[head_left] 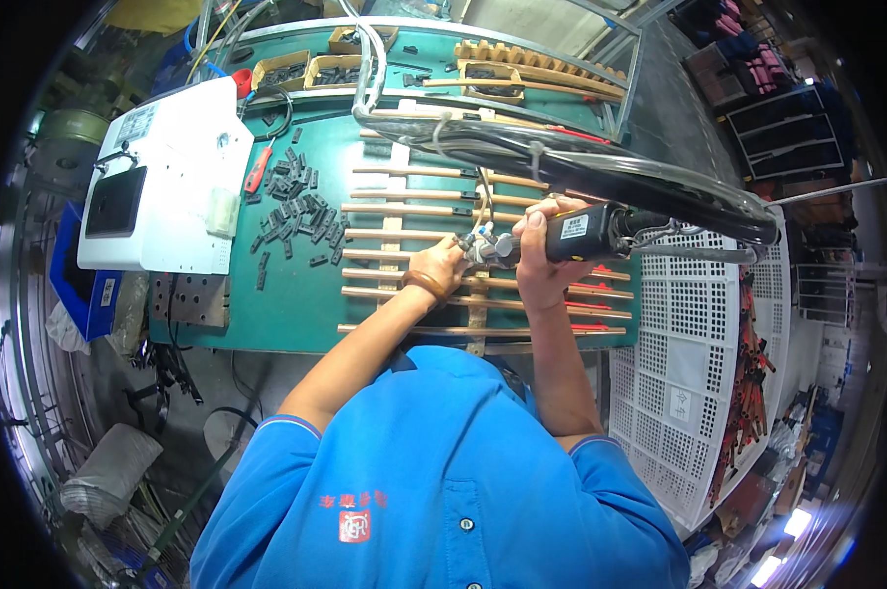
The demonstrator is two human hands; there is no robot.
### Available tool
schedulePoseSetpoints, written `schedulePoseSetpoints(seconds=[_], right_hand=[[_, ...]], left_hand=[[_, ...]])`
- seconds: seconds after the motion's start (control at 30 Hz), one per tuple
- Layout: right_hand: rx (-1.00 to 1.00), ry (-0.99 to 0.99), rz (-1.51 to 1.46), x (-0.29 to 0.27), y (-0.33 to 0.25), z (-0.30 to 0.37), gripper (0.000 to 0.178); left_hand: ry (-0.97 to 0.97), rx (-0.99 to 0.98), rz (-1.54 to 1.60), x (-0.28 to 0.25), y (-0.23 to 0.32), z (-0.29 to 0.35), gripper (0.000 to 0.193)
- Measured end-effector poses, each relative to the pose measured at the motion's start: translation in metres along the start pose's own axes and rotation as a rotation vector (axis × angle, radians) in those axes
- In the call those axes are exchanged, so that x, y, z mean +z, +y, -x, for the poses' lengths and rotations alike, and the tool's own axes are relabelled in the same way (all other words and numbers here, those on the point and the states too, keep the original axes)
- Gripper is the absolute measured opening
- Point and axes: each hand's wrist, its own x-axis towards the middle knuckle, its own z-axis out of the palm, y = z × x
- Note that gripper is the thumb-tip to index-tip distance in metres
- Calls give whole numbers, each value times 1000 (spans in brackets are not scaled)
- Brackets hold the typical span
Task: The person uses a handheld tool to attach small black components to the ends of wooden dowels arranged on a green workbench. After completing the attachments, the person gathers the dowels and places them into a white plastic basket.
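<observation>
My right hand is wrapped round a black power screwdriver, its metal nose pointing left over a row of tan rods. Close to that nose, my left hand has its fingers closed above the rods; what they pinch is hidden. A brown bracelet is on the left wrist. The rods lie side by side across pale strips on the green table. Small black blocks sit on some of the farther rods. Red parts show at the right ends of several rods.
Loose black blocks lie left of the rods, beside a red-handled screwdriver. A white machine housing stands at the left. Cardboard boxes line the back. Thick black hoses hang above the right side, over white perforated crates.
</observation>
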Motion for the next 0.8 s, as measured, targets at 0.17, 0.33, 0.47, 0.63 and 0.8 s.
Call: schedulePoseSetpoints(seconds=[0.17,0.33,0.47,0.63,0.8], right_hand=[[-2,15,-6,1,6,0,35],[74,-7,-68,0,1,5,35],[-184,-114,421,-18,24,16,36],[7,-45,108,9,-3,4,34],[-49,-33,25,5,8,6,37]], left_hand=[[-2,-7,-25,-3,1,-1,23],[5,14,-28,4,-4,0,21],[-52,-33,-67,3,-1,-1,19],[-14,-61,38,3,-8,-4,19],[-58,-103,7,-4,-3,-6,19]])
